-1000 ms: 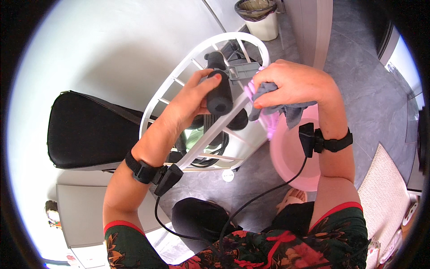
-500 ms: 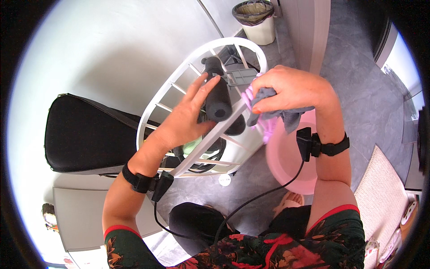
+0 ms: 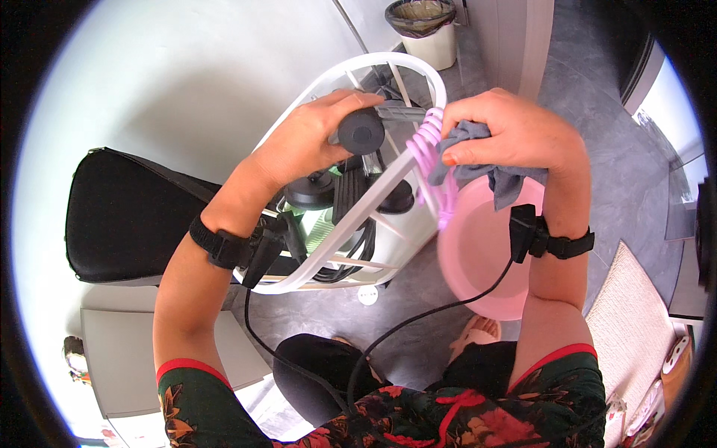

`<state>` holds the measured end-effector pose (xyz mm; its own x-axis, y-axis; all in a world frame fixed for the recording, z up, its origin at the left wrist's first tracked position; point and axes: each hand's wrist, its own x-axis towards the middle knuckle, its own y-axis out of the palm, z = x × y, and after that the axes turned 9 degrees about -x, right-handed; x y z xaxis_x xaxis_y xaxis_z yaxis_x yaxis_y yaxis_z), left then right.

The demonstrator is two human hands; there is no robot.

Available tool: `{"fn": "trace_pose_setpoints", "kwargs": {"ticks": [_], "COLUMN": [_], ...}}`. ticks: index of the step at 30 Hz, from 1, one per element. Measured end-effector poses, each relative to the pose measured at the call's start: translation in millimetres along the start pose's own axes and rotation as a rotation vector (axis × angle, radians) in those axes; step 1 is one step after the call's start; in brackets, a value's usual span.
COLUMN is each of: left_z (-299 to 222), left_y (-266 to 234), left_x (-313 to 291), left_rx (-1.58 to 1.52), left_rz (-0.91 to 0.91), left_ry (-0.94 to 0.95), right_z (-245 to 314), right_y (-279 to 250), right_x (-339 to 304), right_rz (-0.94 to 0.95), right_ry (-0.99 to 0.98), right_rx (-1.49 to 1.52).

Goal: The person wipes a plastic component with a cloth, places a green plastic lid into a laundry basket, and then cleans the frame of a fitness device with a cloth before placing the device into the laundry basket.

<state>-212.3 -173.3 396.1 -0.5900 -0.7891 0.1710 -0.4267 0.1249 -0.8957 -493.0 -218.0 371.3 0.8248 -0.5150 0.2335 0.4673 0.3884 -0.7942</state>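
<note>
My left hand [image 3: 310, 138] is wrapped around a black, padded-looking cylinder [image 3: 362, 131] above the white basket [image 3: 357, 216], its round end facing me. A flat grey plastic piece [image 3: 401, 113] shows beside the cylinder; whether they are joined I cannot make out. In my right hand [image 3: 519, 134] a crumpled grey cloth [image 3: 478, 149] is gripped, close to the basket's right rim. A lilac coiled cord [image 3: 424, 149] winds around that rim and hangs beside the cloth. Inside the basket lie a round black object [image 3: 310, 190], black cables [image 3: 358, 250] and something green and striped [image 3: 317, 228].
A pink basin [image 3: 467, 272] stands on the floor right of the basket. Behind is a lined waste bin [image 3: 429, 41]. A black case [image 3: 127, 216] leans by the wall at left, above a grey panel [image 3: 172, 358]. A beige mat [image 3: 627, 321] lies at right.
My left hand has closed around the black cylinder, whose end now faces me and sits higher. The basket has tilted, showing more of its inside. My right hand has shifted slightly right with the cloth.
</note>
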Motion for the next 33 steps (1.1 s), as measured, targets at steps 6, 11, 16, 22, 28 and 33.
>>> {"fn": "trace_pose_setpoints", "kwargs": {"ticks": [6, 11, 16, 22, 28, 33], "left_z": [-5.4, 1.3, 41.5, 56.1, 85.6, 91.7], "left_y": [20.3, 19.6, 10.9, 33.8, 17.8, -5.1], "left_x": [0.9, -9.3, -71.0, -88.8, -90.5, -73.7], "left_rx": [0.052, -0.037, 0.388, -0.600, -0.778, -0.764], "left_rz": [0.067, -0.089, -0.048, -0.349, -0.315, -0.213], "left_ry": [0.052, 0.002, -0.641, -1.142, -1.033, -1.050], "right_z": [-3.2, -0.6, -1.9, -2.1, 8.3, 9.5], "right_y": [3.5, 1.4, 0.0, 1.9, 2.6, 4.4], "right_x": [4.4, 6.4, 2.9, 6.7, 9.5, 13.9], "right_rz": [0.013, 0.027, -0.004, 0.002, 0.030, 0.045], "right_ry": [-0.050, -0.023, -0.010, 0.014, 0.061, 0.079], "right_rx": [-0.091, -0.063, -0.064, 0.008, -0.026, 0.016]}}
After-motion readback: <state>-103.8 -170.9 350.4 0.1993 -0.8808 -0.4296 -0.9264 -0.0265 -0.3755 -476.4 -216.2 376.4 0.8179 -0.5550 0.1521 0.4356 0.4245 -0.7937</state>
